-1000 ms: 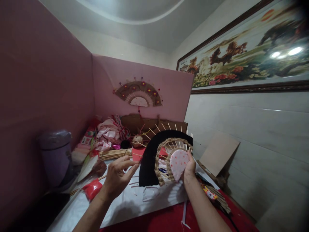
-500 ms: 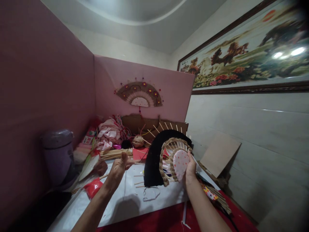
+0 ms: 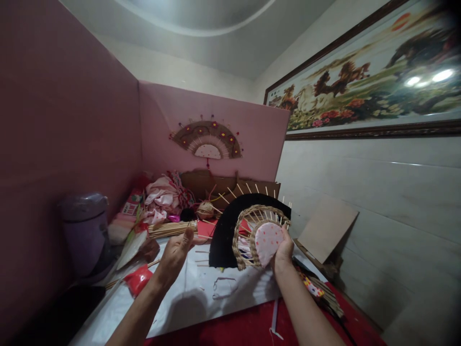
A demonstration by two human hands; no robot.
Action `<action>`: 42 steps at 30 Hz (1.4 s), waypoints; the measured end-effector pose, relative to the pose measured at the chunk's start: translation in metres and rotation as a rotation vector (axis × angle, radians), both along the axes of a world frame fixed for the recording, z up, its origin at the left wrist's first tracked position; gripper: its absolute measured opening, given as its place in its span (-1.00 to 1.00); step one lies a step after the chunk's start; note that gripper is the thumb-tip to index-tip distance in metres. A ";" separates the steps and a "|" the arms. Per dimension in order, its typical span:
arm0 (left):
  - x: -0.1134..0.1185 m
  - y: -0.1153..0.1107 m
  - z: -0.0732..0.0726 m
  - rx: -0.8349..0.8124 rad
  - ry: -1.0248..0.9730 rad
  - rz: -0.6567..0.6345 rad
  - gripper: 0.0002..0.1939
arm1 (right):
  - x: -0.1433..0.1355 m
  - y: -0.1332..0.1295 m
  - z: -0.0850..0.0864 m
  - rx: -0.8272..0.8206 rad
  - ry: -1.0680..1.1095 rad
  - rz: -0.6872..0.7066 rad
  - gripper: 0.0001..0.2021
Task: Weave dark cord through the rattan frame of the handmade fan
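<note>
My right hand (image 3: pixel 283 253) grips a handmade fan at its lower right, by the pale pink dotted base (image 3: pixel 267 240). The fan has a wide black cloth band (image 3: pixel 225 230), braided straw rows (image 3: pixel 240 235) and thin sticks jutting past the rim. To the left of the fan is my left hand (image 3: pixel 177 252), thumb raised against the bent fingers, apart from the black cloth. A thin dark strand seems to run by its fingertips; what they pinch is too small to name. White thread or wire (image 3: pixel 224 287) lies on the white sheet (image 3: pixel 201 307) below.
A decorated fan (image 3: pixel 207 139) hangs on the pink board behind. Bundled sticks (image 3: pixel 173 229), a twine ball (image 3: pixel 205 210) and pink cloth (image 3: pixel 162 192) lie at the back. A red packet (image 3: pixel 137 279) and a purple container (image 3: pixel 86 235) stand left; corrugated card pieces (image 3: pixel 327 298) lie right.
The fan has tilted a little, its lower left edge rising and its right end shifting right. My left hand stays almost in place, its fingers turned slightly.
</note>
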State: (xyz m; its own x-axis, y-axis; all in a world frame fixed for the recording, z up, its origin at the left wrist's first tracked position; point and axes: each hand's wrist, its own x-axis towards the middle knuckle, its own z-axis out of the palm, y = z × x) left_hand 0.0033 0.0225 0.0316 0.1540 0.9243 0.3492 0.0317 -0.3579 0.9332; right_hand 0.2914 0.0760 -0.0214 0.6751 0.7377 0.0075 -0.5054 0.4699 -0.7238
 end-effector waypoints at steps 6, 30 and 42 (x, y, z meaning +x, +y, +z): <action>0.000 0.000 -0.002 0.108 0.177 0.073 -0.43 | 0.001 0.000 0.001 -0.061 0.117 -0.012 -0.67; 0.007 -0.008 0.005 0.017 0.049 0.063 -0.48 | 0.004 -0.002 0.003 -0.102 0.112 -0.041 -0.68; 0.008 0.000 0.002 -0.111 0.150 -0.011 -0.38 | 0.004 -0.002 0.004 -0.103 0.127 -0.092 -0.65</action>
State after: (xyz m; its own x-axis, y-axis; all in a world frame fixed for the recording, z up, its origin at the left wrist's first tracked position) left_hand 0.0115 0.0220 0.0337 0.2068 0.9538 0.2178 0.1699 -0.2542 0.9521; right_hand 0.2950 0.0744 -0.0169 0.7302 0.6656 -0.1542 -0.5543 0.4452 -0.7033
